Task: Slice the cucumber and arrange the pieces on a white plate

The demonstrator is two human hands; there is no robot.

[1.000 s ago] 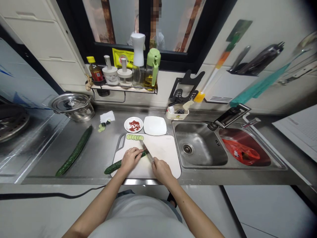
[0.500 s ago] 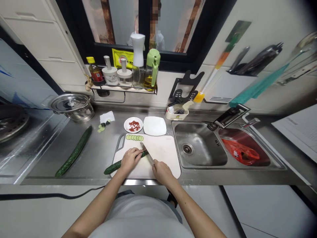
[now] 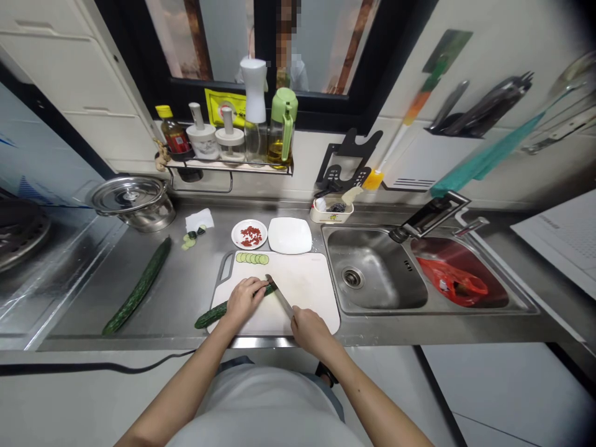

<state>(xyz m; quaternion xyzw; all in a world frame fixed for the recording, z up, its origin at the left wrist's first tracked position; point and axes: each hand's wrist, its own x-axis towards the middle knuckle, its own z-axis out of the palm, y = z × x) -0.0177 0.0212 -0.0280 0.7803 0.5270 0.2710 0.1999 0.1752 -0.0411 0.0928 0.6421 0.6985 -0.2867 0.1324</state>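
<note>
Cucumber (image 3: 211, 315), head view: laid slantwise on the cutting board (image 3: 311, 282), its left end projecting past the board's edge over the desk (image 3: 186, 279). State of hands: the left hand (image 3: 243, 298) is closed over the cucumber, fingers bent and pressed down close to its right end; the knife (image 3: 282, 299) is gripped in the right hand (image 3: 310, 329), fingers wrapped round the handle. The blade is set across the right end, just beside the left fingertips. Thin slices (image 3: 252, 258) are lined up at the board's far left.

Step in hand is judged to be cutting of thin rounds. For a further cut, the cucumber needs to be pinned firmly, the fingertips tucked clear of the edge, and the blade pressed down evenly, so that thickness is matched to the row.

Not resolved: the cucumber's middle is covered by the left hand, whose thumb is not made out; the knife handle is mostly hidden in the right. Whether the edge is sunk in the flesh or only resting cannot be told.
</note>
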